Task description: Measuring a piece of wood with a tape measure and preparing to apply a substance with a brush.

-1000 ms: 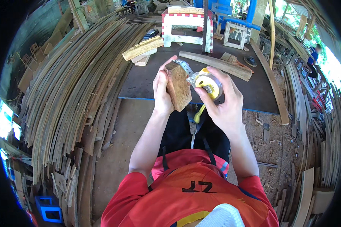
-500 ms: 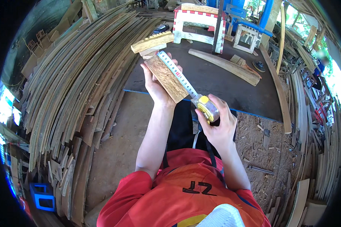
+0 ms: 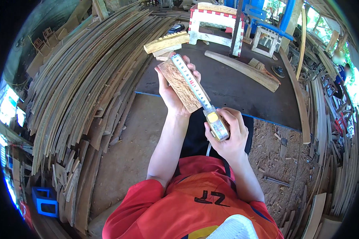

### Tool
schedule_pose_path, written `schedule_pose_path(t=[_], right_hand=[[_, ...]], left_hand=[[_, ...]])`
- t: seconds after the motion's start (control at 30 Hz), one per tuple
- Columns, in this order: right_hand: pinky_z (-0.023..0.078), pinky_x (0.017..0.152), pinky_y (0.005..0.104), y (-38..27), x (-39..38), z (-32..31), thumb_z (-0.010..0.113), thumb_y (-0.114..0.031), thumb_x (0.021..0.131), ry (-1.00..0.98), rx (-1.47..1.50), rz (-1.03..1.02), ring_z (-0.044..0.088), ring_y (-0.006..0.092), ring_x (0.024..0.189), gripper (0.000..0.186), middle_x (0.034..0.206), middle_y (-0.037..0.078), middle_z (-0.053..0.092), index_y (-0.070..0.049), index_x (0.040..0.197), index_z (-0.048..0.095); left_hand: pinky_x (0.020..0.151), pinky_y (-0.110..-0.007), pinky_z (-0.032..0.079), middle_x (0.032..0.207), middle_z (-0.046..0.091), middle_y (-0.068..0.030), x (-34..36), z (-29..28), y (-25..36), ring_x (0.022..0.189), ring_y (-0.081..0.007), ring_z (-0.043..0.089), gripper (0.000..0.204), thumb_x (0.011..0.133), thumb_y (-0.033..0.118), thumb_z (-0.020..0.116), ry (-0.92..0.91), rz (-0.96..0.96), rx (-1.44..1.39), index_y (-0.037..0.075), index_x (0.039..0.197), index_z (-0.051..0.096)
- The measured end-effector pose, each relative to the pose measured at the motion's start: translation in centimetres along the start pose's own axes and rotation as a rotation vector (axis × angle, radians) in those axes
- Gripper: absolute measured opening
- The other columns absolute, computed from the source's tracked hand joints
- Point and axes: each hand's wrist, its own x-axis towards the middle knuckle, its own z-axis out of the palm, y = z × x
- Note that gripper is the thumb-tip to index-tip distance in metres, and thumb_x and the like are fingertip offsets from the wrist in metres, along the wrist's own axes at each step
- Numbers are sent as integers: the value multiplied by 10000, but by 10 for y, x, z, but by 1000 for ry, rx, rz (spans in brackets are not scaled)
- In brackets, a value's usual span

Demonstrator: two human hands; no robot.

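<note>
A short, rough-faced wooden block (image 3: 178, 85) rests in my left hand (image 3: 172, 99), with the thumb along one side and the fingertips curled round the other. Along the block's length lies the white blade of a tape measure (image 3: 217, 125), partly pulled out. My right hand (image 3: 233, 133) grips the tape's clear and yellow case just below the block's near end. The far end of the blade is by the fingers of my left hand, and its hook cannot be made out.
Beyond my hands is a dark table (image 3: 167, 81) with a blue edge. On it are a long wooden piece (image 3: 243, 71), stacked wood pieces (image 3: 166, 43), a red-and-white step stool (image 3: 211, 36) and an upright saw blade (image 3: 236, 28). Long planks (image 3: 84, 75) are piled at the left.
The tape case has swung downward and turned more upright, its blade lying closer along the block. The block has tilted slightly steeper. The whole view has shifted a little.
</note>
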Motion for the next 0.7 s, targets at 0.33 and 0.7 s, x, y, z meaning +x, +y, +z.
schedule_pose_path(t=[0.33,0.7], right_hand=[[555,884,395,11,16,-18,815,-78,854,-35,30,173,691,341,982,448,1112,193,655,0,1246,615],[526,997,318,53,42,-65,749,-14,938,168,262,415,639,169,1110,451,1207,118,637,52,1340,555]], left_hand=[[877,-388,603,1149,663,-117,6,15,-9,979,-241,702,639,1094,596,374,258,-36,572,109,1495,475],[946,-379,541,1223,699,-191,10,48,-13,1032,-309,720,611,974,245,729,-517,-71,1665,105,1532,524]])
